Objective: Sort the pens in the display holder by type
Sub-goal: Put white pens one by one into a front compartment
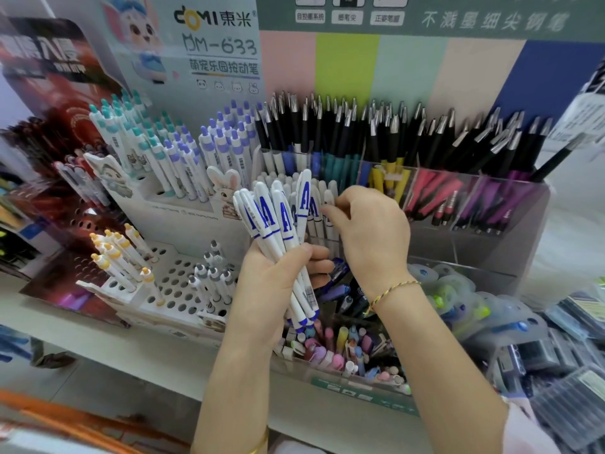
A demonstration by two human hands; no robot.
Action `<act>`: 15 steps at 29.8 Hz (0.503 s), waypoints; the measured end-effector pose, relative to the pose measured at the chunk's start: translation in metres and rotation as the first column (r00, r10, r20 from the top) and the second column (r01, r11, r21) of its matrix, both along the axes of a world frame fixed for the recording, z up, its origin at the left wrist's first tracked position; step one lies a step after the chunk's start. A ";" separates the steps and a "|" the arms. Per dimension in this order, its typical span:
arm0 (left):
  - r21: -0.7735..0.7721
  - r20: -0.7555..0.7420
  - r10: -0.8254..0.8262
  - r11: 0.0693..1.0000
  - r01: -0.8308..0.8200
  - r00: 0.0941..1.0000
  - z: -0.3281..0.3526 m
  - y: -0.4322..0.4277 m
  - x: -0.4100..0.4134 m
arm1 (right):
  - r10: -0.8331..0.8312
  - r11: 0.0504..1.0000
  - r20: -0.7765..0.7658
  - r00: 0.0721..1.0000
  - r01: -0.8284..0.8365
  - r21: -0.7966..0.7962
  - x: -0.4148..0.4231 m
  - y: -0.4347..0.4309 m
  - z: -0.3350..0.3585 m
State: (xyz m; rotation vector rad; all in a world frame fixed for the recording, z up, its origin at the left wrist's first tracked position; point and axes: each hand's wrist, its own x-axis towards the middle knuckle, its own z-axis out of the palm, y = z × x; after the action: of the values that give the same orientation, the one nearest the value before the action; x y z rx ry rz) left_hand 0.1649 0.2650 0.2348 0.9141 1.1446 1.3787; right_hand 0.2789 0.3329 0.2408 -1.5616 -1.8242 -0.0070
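Observation:
My left hand grips a bundle of several white pens with a blue "A" on the cap, held upright and fanned out. My right hand reaches over the clear acrylic display holder and pinches the cap of another white "A" pen that stands among more of the same kind in the holder's left compartment. Black-capped pens with coloured barrels fill the holder's rear compartments. A front bin below my hands holds mixed pastel pens.
A white perforated stand on the left carries teal, purple, yellow and grey click pens. Packaged items lie to the right of the front bin. Dark packs crowd the far right. The shelf edge runs along the front.

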 end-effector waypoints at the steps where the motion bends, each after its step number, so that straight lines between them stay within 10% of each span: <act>1: -0.005 -0.001 -0.007 1.000 0.007 1.000 0.000 0.000 0.000 | -0.029 0.999 0.039 0.999 0.030 -0.042 -0.001 0.001 -0.001; 7: -0.016 0.066 -0.021 1.000 0.022 0.998 0.006 -0.002 0.001 | -0.018 0.999 -0.095 0.995 0.015 -0.032 0.001 -0.004 0.000; 15: -0.022 0.135 -0.072 0.997 0.076 0.988 0.008 0.001 0.007 | 0.284 0.909 -0.541 0.792 -0.402 -0.111 0.001 -0.013 0.027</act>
State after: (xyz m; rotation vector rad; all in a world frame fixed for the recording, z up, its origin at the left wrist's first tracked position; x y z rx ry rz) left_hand 0.1722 0.2658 0.2424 0.8235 1.0151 1.3408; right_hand 0.2802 0.3201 0.2681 -1.1847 -1.6731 0.7456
